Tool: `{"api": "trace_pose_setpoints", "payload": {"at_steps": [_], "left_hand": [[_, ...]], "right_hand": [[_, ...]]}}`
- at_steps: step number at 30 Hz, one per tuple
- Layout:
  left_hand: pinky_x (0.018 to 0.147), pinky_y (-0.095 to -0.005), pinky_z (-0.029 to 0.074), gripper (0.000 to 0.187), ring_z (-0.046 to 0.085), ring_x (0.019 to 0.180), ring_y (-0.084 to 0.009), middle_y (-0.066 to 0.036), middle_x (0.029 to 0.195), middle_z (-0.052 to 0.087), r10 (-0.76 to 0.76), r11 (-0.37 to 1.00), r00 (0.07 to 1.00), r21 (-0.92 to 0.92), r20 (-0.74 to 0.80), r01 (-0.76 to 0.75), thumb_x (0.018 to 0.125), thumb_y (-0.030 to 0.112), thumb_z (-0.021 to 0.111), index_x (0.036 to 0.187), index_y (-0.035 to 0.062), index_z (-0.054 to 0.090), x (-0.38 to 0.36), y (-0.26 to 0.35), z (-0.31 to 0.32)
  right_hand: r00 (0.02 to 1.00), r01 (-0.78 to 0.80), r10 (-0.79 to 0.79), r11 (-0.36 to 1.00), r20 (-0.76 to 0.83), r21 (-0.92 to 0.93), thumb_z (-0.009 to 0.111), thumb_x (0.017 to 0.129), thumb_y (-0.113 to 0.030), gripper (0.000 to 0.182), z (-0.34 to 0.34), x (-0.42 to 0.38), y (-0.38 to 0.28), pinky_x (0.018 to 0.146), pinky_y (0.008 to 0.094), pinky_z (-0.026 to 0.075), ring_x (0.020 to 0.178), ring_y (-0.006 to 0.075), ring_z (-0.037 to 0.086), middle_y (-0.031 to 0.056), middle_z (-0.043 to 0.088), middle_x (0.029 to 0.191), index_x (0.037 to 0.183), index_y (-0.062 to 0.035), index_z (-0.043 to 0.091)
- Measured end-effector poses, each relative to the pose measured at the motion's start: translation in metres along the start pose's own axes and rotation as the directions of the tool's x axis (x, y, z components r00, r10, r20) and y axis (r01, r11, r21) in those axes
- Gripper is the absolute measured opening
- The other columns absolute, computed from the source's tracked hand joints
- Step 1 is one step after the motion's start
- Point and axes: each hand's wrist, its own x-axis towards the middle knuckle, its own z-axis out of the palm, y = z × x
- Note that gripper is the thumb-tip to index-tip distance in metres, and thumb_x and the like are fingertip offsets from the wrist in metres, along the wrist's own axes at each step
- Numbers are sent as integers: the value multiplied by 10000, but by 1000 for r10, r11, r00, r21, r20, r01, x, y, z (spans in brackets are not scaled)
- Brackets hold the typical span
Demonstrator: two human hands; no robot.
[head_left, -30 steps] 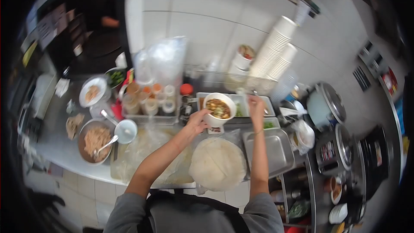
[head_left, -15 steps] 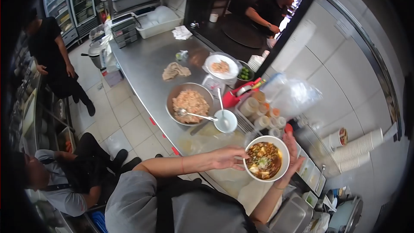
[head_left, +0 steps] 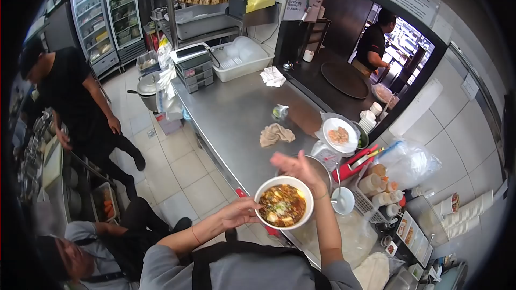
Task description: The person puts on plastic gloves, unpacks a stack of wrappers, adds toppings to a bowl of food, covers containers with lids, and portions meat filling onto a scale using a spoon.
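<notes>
A white bowl (head_left: 284,203) of dark brown saucy food with pale chunks and chopped green topping hangs over the steel counter's front edge. My left hand (head_left: 240,212) grips its left rim, thumb on top. Just beyond the rim, my right hand (head_left: 301,172) is raised with its fingers spread and slightly blurred; whether its palm touches the bowl is unclear. Behind that hand, a metal mixing bowl (head_left: 321,171) is mostly hidden. To its right stands a small white bowl (head_left: 343,201) with a spoon.
The steel counter (head_left: 231,118) holds a crumpled cloth (head_left: 277,135), a plate of pinkish food (head_left: 339,135) and squeeze bottles (head_left: 371,183). Stacked cups (head_left: 470,209) lie at the right. Two people (head_left: 80,96) (head_left: 91,252) are at the left; another (head_left: 372,45) stands beyond the hatch.
The held bowl has moved left in view, and the scene has shifted with the camera. My right hand has gone from the bowl's right side to beyond its rim. The person beyond the hatch has changed posture.
</notes>
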Motion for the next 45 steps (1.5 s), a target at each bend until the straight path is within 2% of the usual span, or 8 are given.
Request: {"api": "trace_pose_setpoints", "payload": {"at_steps": [5,9,16,19,23,28,37,45], "left_hand": [[825,-439,518,181,579,948,-270,-90,987,561,227,971,962,-42,-153,-235,792,78,600,944,24,519,20,59,-66],[632,-381,499,172,575,788,-229,-67,877,540,388,920,871,77,-301,-383,746,67,617,889,58,522,101,102,-158],[619,-353,449,220,548,729,-199,-38,818,513,350,936,851,101,-391,-338,724,166,655,883,73,535,156,178,-195],[627,-332,445,219,529,686,-163,-24,761,537,476,848,707,485,-522,-213,720,206,679,848,73,562,168,219,-194],[607,-269,444,277,541,660,-124,-21,717,596,523,487,793,873,-313,23,766,277,663,877,23,646,182,270,-227],[731,-403,473,343,608,818,-334,-166,861,642,262,-386,965,918,14,92,741,386,644,872,71,676,205,383,-217],[752,-423,474,166,600,868,-352,-170,878,634,614,-518,643,848,457,-108,770,150,572,897,73,648,398,646,-250],[997,-408,340,389,391,1175,-401,-280,1227,430,771,-413,594,890,228,194,732,49,473,1109,-47,466,538,759,-370]], "right_hand": [[810,338,-341,936,-477,-96,222,963,-435,573,-7,-28,-15,941,337,371,1085,196,529,126,544,1201,1247,8,451],[615,274,-314,945,-723,-177,407,951,-239,360,4,-80,8,839,307,453,932,197,591,155,605,1036,1149,42,512],[561,321,-193,947,-805,-3,447,936,-189,293,0,-70,38,768,270,477,840,154,597,112,628,931,1073,47,553],[563,194,-216,973,-798,-126,467,927,-166,264,-2,-36,33,755,246,471,819,135,596,98,635,908,1045,43,577],[653,119,-265,961,-710,-249,460,925,-136,241,2,10,17,797,265,471,855,144,594,96,630,914,1046,32,584],[657,100,-301,943,-691,-316,485,909,-93,224,9,70,13,803,245,446,851,130,587,98,633,933,1056,44,583],[525,-79,-235,944,-818,-321,518,894,-115,237,21,180,30,785,238,448,849,126,594,102,646,907,1056,44,586],[281,-188,-164,957,-946,-221,546,885,-133,244,49,215,37,756,237,474,822,126,616,89,658,873,1058,32,597]]}}
